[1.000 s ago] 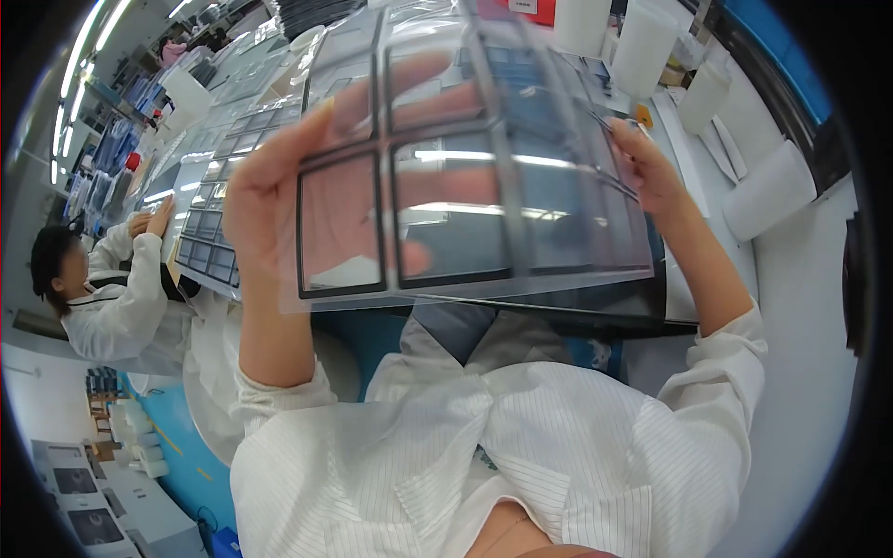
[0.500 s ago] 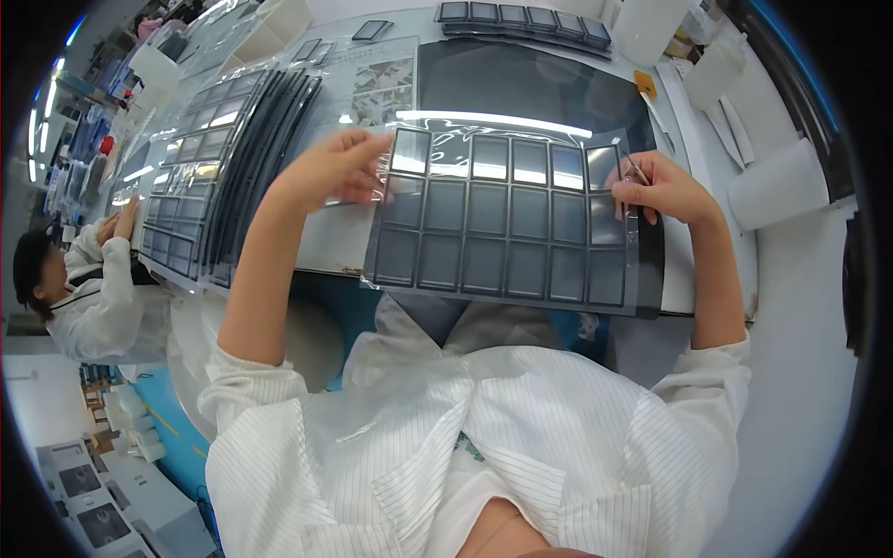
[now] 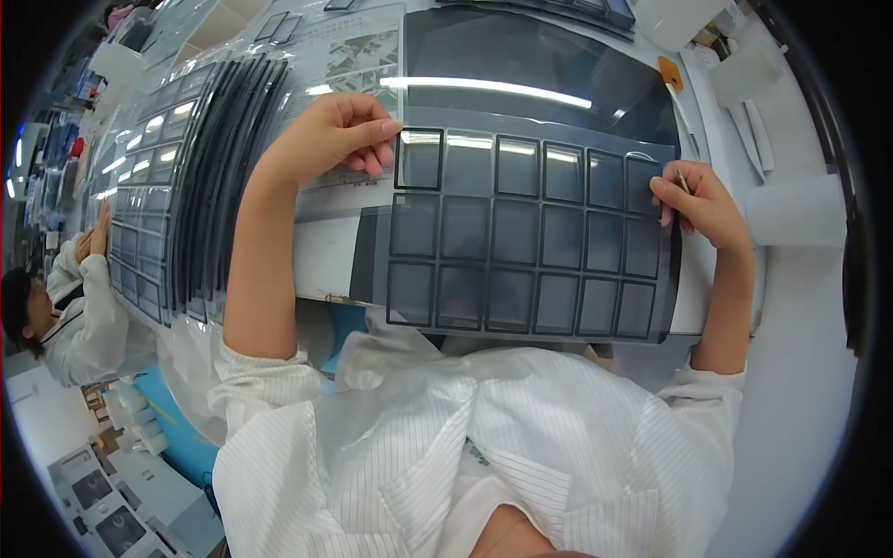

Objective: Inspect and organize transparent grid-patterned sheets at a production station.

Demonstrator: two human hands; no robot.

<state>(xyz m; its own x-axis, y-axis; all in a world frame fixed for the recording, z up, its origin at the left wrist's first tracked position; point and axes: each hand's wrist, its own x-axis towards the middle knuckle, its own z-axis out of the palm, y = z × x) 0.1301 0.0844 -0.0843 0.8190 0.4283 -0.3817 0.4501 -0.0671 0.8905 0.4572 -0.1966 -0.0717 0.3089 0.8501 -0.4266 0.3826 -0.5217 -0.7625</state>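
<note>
A clear plastic sheet [image 3: 539,276] carries rows of dark-framed rectangular panels, and it lies over a dark mat [image 3: 493,60] at the table's front. Thumb and fingers of my left hand [image 3: 330,139] pinch its far left corner. My right hand [image 3: 704,203] is closed at the sheet's right edge, near the far corner. A thin metal tool [image 3: 683,179] sticks up between that hand's thumb and fingers; its full shape is hidden. The sheet's near edge reaches the table edge in front of me.
To the left stands a thick stack of similar panel sheets [image 3: 209,186]. More dark panels [image 3: 595,11] lie at the back. An orange tag [image 3: 670,73] and a white cylinder [image 3: 797,211] are on the right. A person in white [image 3: 79,307] works at far left.
The sheet has shifted right and nearer and looks flatter against the mat. My left hand has moved to pinch its far corner; my right hand has moved slightly right and nearer. The view has shifted.
</note>
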